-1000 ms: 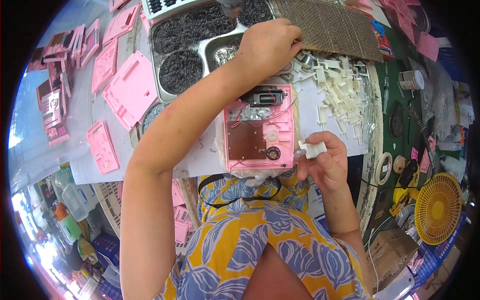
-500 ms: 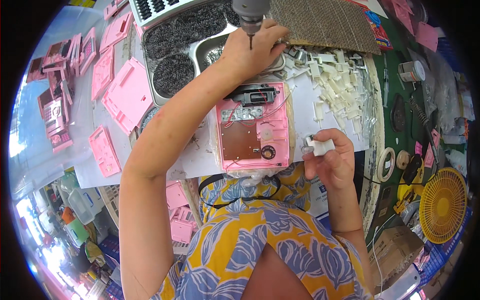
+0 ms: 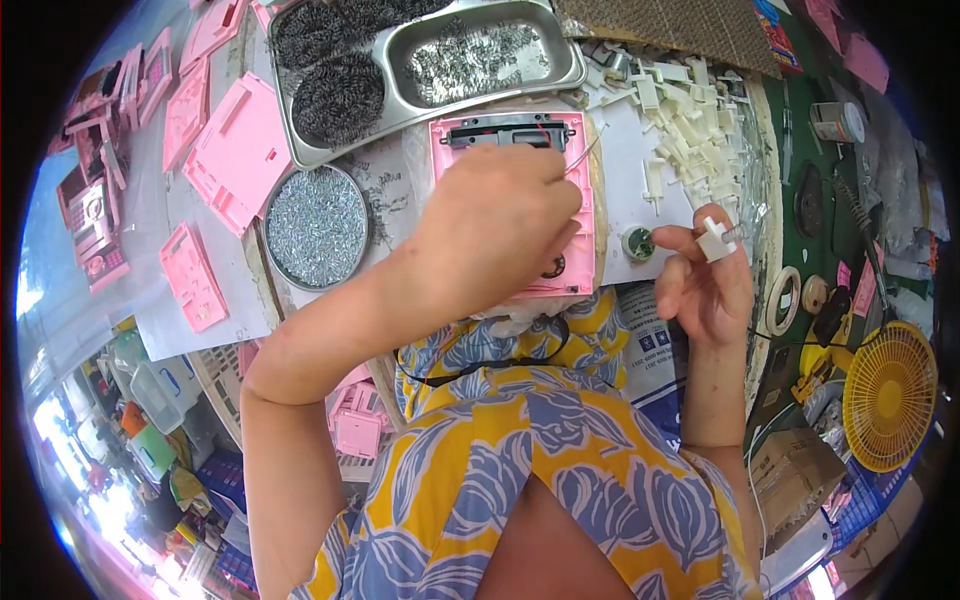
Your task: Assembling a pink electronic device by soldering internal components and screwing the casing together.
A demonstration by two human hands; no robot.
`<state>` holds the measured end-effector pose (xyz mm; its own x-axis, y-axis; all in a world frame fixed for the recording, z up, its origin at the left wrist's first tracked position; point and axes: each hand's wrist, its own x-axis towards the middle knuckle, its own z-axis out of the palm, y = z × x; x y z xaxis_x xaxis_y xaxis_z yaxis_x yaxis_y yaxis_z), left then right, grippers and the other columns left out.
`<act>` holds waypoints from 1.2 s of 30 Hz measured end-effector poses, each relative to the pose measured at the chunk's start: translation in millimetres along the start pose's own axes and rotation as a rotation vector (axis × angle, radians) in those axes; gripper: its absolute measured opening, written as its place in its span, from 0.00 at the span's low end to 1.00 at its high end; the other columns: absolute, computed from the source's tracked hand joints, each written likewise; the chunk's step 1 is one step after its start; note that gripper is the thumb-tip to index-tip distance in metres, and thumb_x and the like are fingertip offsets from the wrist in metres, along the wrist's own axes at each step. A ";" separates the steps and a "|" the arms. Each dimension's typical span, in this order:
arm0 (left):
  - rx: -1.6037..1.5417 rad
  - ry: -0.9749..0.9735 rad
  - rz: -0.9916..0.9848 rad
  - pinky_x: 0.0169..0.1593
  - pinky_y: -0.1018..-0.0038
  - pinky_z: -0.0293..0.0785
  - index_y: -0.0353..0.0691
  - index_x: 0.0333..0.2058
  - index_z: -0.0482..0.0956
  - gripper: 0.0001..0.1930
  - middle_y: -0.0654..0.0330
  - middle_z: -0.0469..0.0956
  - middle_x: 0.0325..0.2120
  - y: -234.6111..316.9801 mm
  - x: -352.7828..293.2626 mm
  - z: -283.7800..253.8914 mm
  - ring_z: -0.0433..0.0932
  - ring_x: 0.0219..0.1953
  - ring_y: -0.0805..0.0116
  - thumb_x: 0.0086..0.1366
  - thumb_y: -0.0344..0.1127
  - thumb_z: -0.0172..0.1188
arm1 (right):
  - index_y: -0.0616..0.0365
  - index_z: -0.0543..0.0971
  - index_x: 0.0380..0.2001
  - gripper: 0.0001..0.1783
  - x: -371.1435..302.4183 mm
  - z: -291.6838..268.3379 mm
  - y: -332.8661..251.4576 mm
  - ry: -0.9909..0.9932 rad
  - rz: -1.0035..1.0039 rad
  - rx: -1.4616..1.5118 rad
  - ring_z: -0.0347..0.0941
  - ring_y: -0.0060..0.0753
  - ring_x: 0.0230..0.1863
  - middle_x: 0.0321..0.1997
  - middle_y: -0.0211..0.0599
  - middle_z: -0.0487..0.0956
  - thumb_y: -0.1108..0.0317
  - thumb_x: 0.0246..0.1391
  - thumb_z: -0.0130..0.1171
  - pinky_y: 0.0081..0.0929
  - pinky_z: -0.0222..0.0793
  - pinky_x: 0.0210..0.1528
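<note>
A pink plastic housing (image 3: 587, 200) lies in front of me, with a black part (image 3: 510, 131) along its far end. My left hand (image 3: 500, 215) is over the middle of it, fingers curled together and pointing down. Whatever those fingers hold is hidden beneath the hand. To the right of the housing, my right hand (image 3: 705, 285) has a small white plastic piece (image 3: 715, 240) between its fingers, with a thin metal spring on it. Close to that hand's index fingertip, a small round green-and-white container (image 3: 637, 243) stands on the paper.
Beyond the housing, a steel tray (image 3: 572, 70) has dark springs and loose metal bits in its compartments. A round dish (image 3: 363, 205) of small screws sits at left, near pink panels (image 3: 240, 155). White plastic pieces (image 3: 690, 130) are heaped at right, a yellow fan (image 3: 890, 395) farther right.
My left hand has come from the steel tray down onto the housing. My right hand has shifted right with the white piece. The hanging screwdriver has left the view.
</note>
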<state>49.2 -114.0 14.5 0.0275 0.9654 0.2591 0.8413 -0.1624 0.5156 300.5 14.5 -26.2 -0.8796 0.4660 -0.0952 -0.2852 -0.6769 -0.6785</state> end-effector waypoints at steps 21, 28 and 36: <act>-0.139 0.233 -0.009 0.40 0.65 0.70 0.41 0.40 0.84 0.16 0.58 0.80 0.37 2.2 -85.4 32.5 0.78 0.36 0.58 0.49 0.26 0.72 | 0.56 0.84 0.36 0.14 54.0 40.0 7.1 -0.174 -0.474 -1.746 0.70 0.42 0.43 0.37 0.32 0.78 0.70 0.43 0.73 0.34 0.70 0.44; -0.229 0.266 -0.046 0.42 0.64 0.69 0.37 0.49 0.77 0.28 0.58 0.80 0.38 1.6 -87.8 35.9 0.77 0.33 0.60 0.47 0.30 0.73 | 0.56 0.84 0.37 0.16 68.1 45.9 5.9 -0.344 -0.561 -1.761 0.71 0.42 0.42 0.39 0.32 0.79 0.71 0.41 0.74 0.34 0.71 0.42; -0.306 0.221 -0.070 0.45 0.64 0.69 0.36 0.56 0.70 0.36 0.57 0.79 0.43 1.0 -90.3 34.4 0.76 0.34 0.62 0.48 0.35 0.74 | 0.57 0.84 0.38 0.16 65.5 31.1 30.0 -0.206 -0.435 -1.585 0.72 0.41 0.42 0.39 0.34 0.79 0.71 0.43 0.74 0.34 0.71 0.42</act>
<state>66.1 -194.3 -36.5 -0.1694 0.9144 0.3676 0.6363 -0.1834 0.7493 222.5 7.1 -30.1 -0.9123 0.2867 0.2924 0.0248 0.7514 -0.6593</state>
